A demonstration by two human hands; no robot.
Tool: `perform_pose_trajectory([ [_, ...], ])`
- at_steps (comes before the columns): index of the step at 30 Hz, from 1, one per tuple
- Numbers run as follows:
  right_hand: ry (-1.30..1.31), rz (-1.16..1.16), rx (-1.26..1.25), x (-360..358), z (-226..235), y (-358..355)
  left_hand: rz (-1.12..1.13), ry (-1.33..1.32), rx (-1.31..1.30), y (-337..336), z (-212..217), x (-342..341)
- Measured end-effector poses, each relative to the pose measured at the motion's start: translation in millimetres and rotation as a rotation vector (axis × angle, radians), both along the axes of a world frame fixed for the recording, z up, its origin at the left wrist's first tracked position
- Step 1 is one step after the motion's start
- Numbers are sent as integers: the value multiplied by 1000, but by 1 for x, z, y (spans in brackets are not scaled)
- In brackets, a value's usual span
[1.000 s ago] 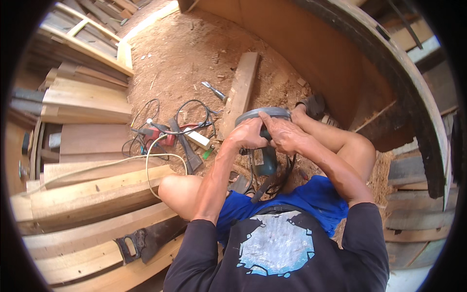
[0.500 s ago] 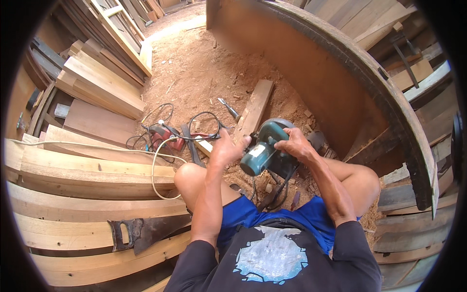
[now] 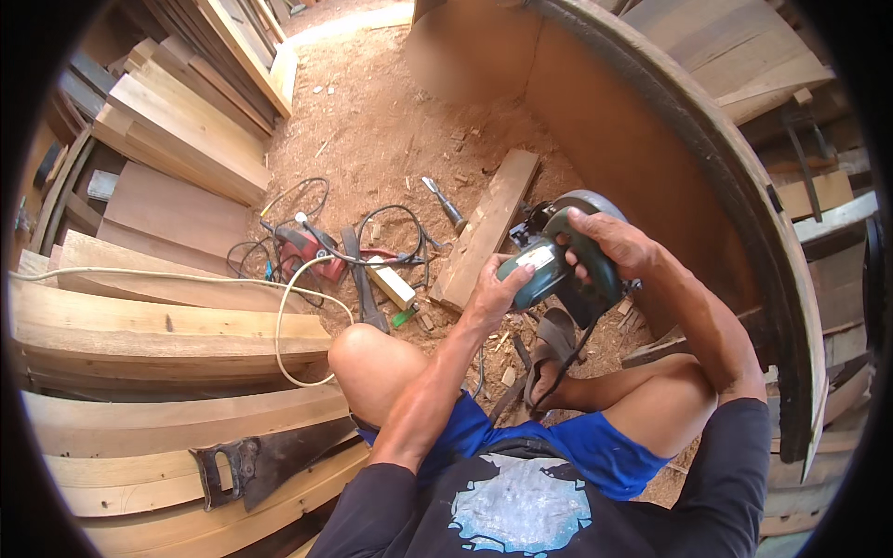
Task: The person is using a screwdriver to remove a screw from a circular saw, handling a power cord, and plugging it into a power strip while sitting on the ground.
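Observation:
My right hand [image 3: 609, 244] is wrapped round the rear handle of a teal circular saw [image 3: 538, 272]. My left hand [image 3: 496, 290] grips the saw's motor housing from the left. The saw is held up in front of my lap, its rounded guard at the far right and its black cord hanging down past my foot. I cannot see whether the blade is turning. Just beyond it a wooden plank [image 3: 486, 232] lies slantwise on the sawdust, with a chisel [image 3: 443, 201] to its left.
A red power tool [image 3: 305, 256] with tangled cords and a dark bar [image 3: 361, 284] lie left of the plank. A handsaw [image 3: 270, 458] rests on stacked boards [image 3: 177, 321] at my left. A large curved brown panel [image 3: 642, 167] stands at the right. A sandal [image 3: 556, 337] is below the saw.
The circular saw has moved right and tilted. My left hand has come from beside its front onto the motor housing. My right knee has lowered, and the view has shifted slightly.

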State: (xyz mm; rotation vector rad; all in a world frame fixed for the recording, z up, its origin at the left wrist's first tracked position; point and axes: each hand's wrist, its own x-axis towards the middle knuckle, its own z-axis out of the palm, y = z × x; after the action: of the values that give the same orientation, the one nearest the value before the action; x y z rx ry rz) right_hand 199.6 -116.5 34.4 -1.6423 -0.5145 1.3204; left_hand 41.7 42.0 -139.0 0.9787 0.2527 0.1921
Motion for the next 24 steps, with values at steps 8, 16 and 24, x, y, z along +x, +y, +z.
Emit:
perform_pose_trajectory([
  [8,-132,-252,-172,29,-56,15,132,126,62,-16,-60,32],
  [16,-210,-337,-146,49,-85,1,137,249,69,-31,-66,48],
  [24,55,-249,-195,61,-104,-12,131,332,66,-31,-87,45],
])
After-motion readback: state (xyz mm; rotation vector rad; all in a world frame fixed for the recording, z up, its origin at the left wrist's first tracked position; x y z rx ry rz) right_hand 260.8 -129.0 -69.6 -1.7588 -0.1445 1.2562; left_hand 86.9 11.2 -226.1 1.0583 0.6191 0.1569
